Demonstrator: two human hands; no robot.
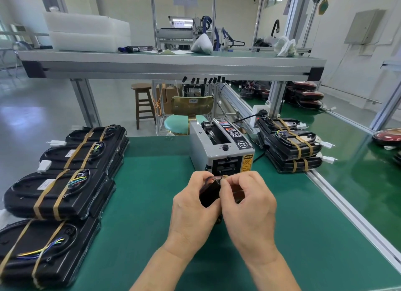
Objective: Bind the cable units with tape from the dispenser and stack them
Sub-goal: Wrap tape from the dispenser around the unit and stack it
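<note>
My left hand (192, 206) and my right hand (247, 206) hold a black cable unit (209, 194) upright between them, above the green mat (152, 193) just in front of the tape dispenser (221, 148). The left hand grips the unit's left side. Fingers of the right hand pinch a strip of tan tape (223, 177) at the unit's top edge. Most of the unit is hidden by my hands. Bound units with tan tape bands lie stacked at the left (56, 195) and at the right (290, 147) of the dispenser.
A shelf (171, 65) on aluminium posts spans the bench above the dispenser. Black tape pieces (204, 80) hang from its front edge. An aluminium rail (347, 212) borders the mat on the right. A stool (142, 105) and a chair (186, 115) stand behind the bench.
</note>
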